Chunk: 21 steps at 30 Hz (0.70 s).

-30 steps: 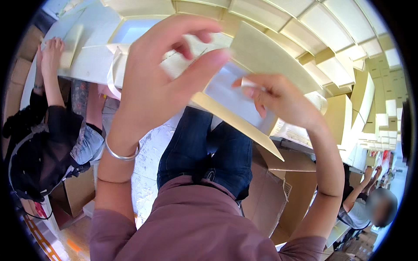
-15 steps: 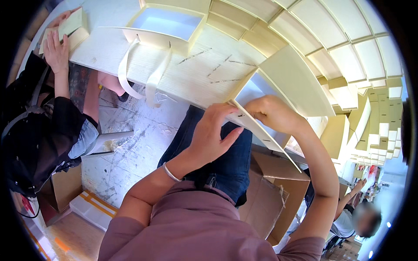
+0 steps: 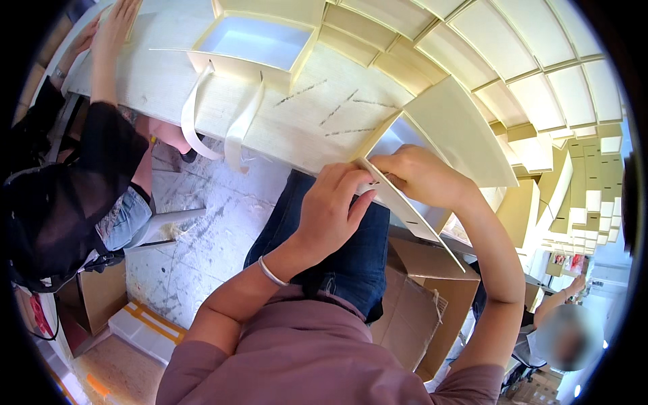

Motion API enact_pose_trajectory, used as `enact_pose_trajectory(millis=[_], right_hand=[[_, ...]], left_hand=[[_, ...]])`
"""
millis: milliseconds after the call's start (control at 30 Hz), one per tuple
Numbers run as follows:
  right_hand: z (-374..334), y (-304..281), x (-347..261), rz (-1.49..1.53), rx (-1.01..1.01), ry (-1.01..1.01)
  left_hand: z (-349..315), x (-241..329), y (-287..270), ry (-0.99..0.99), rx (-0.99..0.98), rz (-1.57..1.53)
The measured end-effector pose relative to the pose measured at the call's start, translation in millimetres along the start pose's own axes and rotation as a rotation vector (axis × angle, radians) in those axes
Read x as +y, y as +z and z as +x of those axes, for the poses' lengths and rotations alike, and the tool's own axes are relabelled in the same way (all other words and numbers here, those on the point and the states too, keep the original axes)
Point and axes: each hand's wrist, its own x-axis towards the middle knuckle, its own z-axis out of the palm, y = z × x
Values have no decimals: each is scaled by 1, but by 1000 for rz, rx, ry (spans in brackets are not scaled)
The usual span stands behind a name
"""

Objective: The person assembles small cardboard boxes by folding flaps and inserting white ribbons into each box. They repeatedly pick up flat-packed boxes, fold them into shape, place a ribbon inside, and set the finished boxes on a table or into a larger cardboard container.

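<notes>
A cream box (image 3: 375,143) with a pale blue inside stands at the table edge before me, its lid (image 3: 459,128) raised. Its front panel (image 3: 408,214) has two small dark slits and tilts outward toward my lap. On the outer side of this panel, my left hand (image 3: 327,210) has its fingers and thumb closing at the left slit. My right hand (image 3: 425,174) is curled behind the panel, over the box's inside, fingertips close to the same slit. What either hand pinches is hidden. A second open cream box (image 3: 260,39), farther left, has two white ribbons (image 3: 244,125) hanging from its front.
Stacked cream boxes (image 3: 520,61) fill the far and right side. The white table (image 3: 169,81) carries dark pencil-like marks. A cardboard carton (image 3: 432,310) sits beside my right leg. One co-worker (image 3: 81,175) is at the left, another (image 3: 567,337) at the far right.
My left thumb has drawn in toward its fingers at the slit. My right hand has shifted slightly left. The left co-worker's hands have moved farther up the table.
</notes>
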Motion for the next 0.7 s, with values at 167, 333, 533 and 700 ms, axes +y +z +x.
enact_pose_trajectory(millis=[167,333,533,700], right_hand=[[2,5,6,11,62,-56],[-19,5,13,-1,102,49],[-126,-31,14,887,249,358],[-203,31,54,1573,1026,-158]], left_hand=[[3,-2,3,11,23,46],[2,-13,5,60,26,-46],[-10,-53,-108,-289,10,-127],[-27,-67,-132,-560,118,-295]])
